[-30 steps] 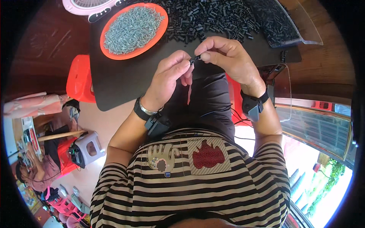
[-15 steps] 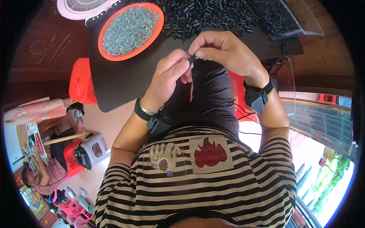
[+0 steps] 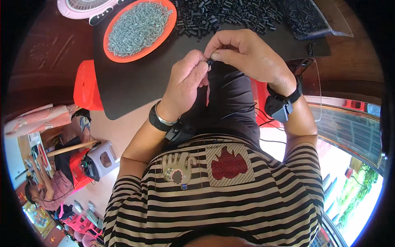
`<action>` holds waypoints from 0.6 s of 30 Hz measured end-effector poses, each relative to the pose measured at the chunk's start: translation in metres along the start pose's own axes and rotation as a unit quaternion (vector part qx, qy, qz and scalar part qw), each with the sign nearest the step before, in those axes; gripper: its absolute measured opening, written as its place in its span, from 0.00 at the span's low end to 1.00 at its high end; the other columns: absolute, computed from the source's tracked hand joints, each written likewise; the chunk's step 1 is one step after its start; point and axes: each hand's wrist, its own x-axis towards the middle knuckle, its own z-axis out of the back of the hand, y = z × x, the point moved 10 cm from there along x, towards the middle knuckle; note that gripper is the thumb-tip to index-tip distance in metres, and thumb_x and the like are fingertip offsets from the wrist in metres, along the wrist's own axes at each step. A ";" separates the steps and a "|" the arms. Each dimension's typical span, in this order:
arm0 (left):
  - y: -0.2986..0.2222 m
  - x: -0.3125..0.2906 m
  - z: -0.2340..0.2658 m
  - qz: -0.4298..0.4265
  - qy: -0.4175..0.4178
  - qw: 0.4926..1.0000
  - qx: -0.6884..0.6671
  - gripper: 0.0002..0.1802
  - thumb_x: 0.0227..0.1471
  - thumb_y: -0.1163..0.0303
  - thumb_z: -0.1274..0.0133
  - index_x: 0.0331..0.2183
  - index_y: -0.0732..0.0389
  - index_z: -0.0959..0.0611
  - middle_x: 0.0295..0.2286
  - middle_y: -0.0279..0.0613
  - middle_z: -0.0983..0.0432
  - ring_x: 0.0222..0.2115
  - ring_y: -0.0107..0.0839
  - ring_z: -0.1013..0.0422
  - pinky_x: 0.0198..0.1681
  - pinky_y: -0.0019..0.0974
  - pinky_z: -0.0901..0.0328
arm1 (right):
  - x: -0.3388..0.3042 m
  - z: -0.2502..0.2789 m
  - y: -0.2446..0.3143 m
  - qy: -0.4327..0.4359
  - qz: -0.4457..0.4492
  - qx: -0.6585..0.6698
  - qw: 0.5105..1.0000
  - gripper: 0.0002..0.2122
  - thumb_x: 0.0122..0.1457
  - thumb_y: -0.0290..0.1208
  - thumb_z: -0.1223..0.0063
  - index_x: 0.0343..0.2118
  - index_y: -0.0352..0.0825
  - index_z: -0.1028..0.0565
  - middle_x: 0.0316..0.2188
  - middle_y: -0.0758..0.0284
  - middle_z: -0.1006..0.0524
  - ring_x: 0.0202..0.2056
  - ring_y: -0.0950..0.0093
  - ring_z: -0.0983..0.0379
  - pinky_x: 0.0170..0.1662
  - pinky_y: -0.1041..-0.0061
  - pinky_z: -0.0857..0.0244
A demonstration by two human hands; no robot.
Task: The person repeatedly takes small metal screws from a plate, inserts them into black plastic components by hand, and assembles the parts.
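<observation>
Plate point(image 3: 165, 35): at the left of the tabletop point(image 3: 131, 86), toward its far side, with springs point(image 3: 138, 29) heaped in it.
Fan point(image 3: 87, 5): beyond the plate and to its left — partly out of view.
Tubular parts point(image 3: 232, 16): spread across the tabletop, right of the plate.
Bin point(image 3: 329, 31): right of that spread, more parts inside.
Workpiece point(image 3: 210, 62): between left hand point(image 3: 186, 80) and right hand point(image 3: 252, 55), nearer the person than the spread.
Plastic stool point(image 3: 85, 87): just left of the tabletop.
Co-worker point(image 3: 53, 185): farther left — well apart from the tabletop.
</observation>
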 end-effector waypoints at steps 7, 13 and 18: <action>-0.002 0.000 0.000 0.012 -0.020 0.999 0.022 0.15 0.58 0.62 0.60 0.26 0.63 0.30 0.21 0.33 0.35 0.21 0.22 0.35 0.24 0.25 0.41 | -0.007 0.000 0.022 -0.069 0.081 -0.130 0.986 0.06 0.52 0.24 0.51 0.31 0.30 0.24 0.26 0.59 0.23 0.29 0.67 0.25 0.34 0.74 0.34; 0.005 0.000 0.006 0.028 -0.036 0.996 -0.083 0.13 0.58 0.64 0.59 0.28 0.64 0.28 0.21 0.35 0.31 0.21 0.21 0.34 0.25 0.24 0.39 | -0.010 0.000 -0.005 -0.129 0.032 0.061 0.989 0.11 0.52 0.23 0.47 0.39 0.30 0.25 0.26 0.64 0.23 0.29 0.74 0.25 0.33 0.78 0.33; 0.009 0.002 0.008 0.053 -0.053 0.978 -0.196 0.13 0.59 0.62 0.59 0.33 0.63 0.28 0.28 0.36 0.31 0.28 0.22 0.34 0.33 0.26 0.40 | -0.021 -0.001 0.010 -0.193 0.088 -0.054 0.976 0.19 0.46 0.25 0.39 0.43 0.31 0.27 0.32 0.64 0.25 0.30 0.74 0.26 0.34 0.79 0.32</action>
